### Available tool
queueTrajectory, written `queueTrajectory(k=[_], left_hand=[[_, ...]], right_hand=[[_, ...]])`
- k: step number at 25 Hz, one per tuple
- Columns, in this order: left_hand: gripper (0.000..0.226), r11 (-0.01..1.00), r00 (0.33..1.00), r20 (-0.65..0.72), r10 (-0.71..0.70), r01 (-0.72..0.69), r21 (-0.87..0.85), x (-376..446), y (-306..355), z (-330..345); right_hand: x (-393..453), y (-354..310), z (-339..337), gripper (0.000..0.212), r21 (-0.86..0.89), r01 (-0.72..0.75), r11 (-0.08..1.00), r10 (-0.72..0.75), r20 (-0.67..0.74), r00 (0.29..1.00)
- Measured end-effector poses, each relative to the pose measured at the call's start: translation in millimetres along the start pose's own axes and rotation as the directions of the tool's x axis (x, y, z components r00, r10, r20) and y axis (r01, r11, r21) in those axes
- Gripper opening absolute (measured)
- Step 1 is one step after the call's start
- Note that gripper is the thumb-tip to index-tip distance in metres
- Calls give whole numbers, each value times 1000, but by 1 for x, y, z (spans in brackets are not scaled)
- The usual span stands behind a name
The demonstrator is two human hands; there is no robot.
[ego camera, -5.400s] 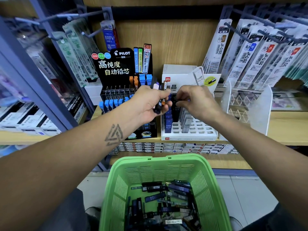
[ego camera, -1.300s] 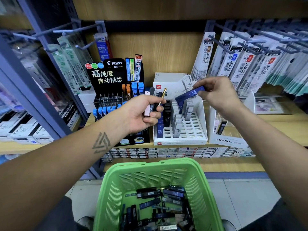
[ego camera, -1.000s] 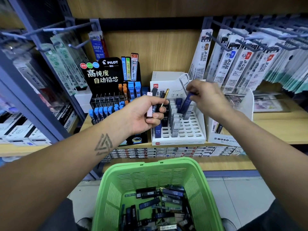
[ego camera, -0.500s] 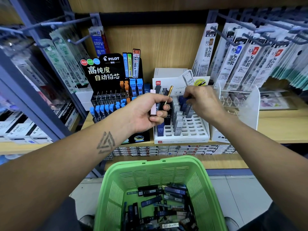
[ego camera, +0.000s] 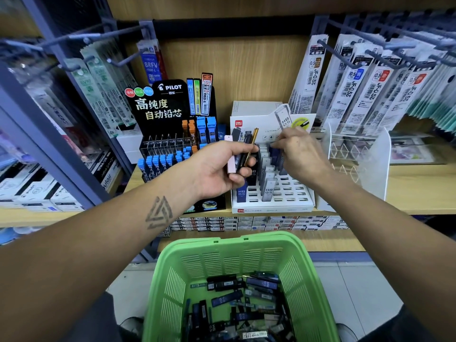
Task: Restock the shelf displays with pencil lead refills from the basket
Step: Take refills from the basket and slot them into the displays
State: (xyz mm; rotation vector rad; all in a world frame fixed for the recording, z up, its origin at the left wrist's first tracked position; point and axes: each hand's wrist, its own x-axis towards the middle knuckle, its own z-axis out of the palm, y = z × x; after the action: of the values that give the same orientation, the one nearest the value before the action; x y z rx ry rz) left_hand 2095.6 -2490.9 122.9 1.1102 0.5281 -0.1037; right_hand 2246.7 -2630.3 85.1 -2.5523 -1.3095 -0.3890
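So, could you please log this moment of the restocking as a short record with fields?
left hand: left hand holds a fan of refill cases, pink, dark and gold
right hand: right hand reaches into the back rows of the white display tray; what its fingers hold is hidden
tray stock: left and middle columns hold upright HB 0.5 cases, front-right slots empty
basket: green basket below the shelf, loose refill cases in its bottom
neighbour: black Pilot display left of the tray
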Motion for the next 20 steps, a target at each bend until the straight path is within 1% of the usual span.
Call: queueTrajectory(k=[1, 2, 3, 4, 5, 6, 7, 8, 9, 10, 12, 14, 15, 16, 17, 18, 19, 20], left_hand=[[15, 1000, 1000, -1, -9, 9, 20, 0, 0, -1], [17, 999, 1000, -4, -16, 16, 39, 0, -1, -2], [18, 999, 1000, -10, -17, 18, 50, 0, -1, -3], [19, 999, 1000, -12, -13, 14, 48, 0, -1, -4], [18, 999, 1000, -14, -5, 6, 34, -1, -1, -5], [17, 1000, 1000, -18, 7, -6, 16, -3, -1, -6], [15, 1000, 999, -27, 19, -19, 2, -5, 0, -8], [14, 1000, 999, -35, 30, -30, -7, -7, 1, -10], [14, 999, 999, -40, 36, -37, -12, -10, 1, -12], [15, 999, 998, -43, 38, -39, -12, -14, 2, -15], [16, 999, 998, -58, 40, -41, -10, -22, 4, -23], [16, 999, 995, -93, 47, -48, 0, -32, 5, -36], [17, 998, 992, -115, 56, -55, 15, -37, 5, -43], [17, 997, 988, -138, 69, -65, 32, -40, 5, -50], [17, 996, 984, -159, 84, -78, 45, -44, 5, -56], [16, 994, 979, -177, 100, -92, 53, -46, 5, -62], [13, 993, 975, -194, 112, -102, 57, -50, 5, -67], [10, 992, 971, -206, 118, -108, 59, -52, 5, -71]], right_hand=[[-1, -2, -2, 50, -38, 10, 999, -9, 24, 1000], [-1, -6, -4, 50, -37, 9, 999, -9, 12, 1000], [0, -12, -8, 46, 63, -29, 998, 30, -20, 999], [2, -20, -16, 38, 311, -128, 942, 141, -21, 990], [5, -29, -24, 31, 619, -235, 750, 250, 64, 966], [5, -39, -31, 24, 829, -302, 471, 287, 180, 941], [5, -47, -36, 18, 916, -333, 223, 260, 274, 926], [4, -53, -39, 16, 936, -337, 104, 213, 310, 927], [3, -57, -39, 16, 940, -334, 66, 184, 317, 930], [1, -60, -38, 18, 944, -324, 61, 173, 310, 935], [3, -65, -34, 24, 949, -312, 44, 196, 298, 934], [5, -74, -29, 26, 954, -299, 26, 197, 288, 937], [7, -80, -26, 25, 959, -282, 37, 179, 272, 946], [8, -84, -23, 25, 963, -256, 85, 156, 241, 958], [9, -88, -21, 26, 961, -211, 179, 123, 191, 974], [10, -92, -20, 27, 935, -139, 327, 75, 121, 990], [11, -97, -18, 25, 866, -44, 498, 4, 48, 999], [11, -101, -16, 21, 757, 68, 650, -93, -10, 996]])
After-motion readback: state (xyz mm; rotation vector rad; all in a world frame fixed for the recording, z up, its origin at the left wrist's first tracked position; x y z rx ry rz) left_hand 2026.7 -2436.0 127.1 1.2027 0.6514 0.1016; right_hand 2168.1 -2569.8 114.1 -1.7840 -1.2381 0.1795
